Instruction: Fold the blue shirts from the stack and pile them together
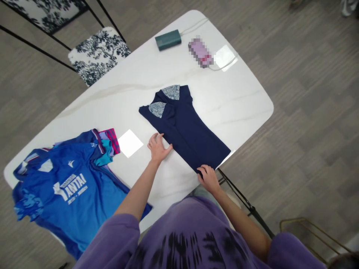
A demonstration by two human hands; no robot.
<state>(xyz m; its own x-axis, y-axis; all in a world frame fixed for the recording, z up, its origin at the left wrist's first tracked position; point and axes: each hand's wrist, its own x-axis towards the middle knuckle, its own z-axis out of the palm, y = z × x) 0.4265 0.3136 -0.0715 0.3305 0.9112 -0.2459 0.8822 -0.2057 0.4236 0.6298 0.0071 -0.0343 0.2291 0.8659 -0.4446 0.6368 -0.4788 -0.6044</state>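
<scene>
A navy shirt (186, 125) with a pale paisley-patterned collar lies on the white table, its long sides drawn in to a narrow shape. Its collar points to the far side and its hem towards me. At its left edge, my left hand (159, 148) rests with thumb and fingers spread, fingertips touching the cloth's border. My right hand (209, 179) is at the near corner of the hem, its fingers curled over the fabric there. The thumb's grip underneath is partly hidden.
Several sports shirts lie piled on the left, a blue printed jersey (84, 194) on top. Farther back on the white table (112, 101) are a dark green power bank (168, 40) and a pixelated pink phone (201, 52) with cables. A patterned chair (98, 54) stands beyond.
</scene>
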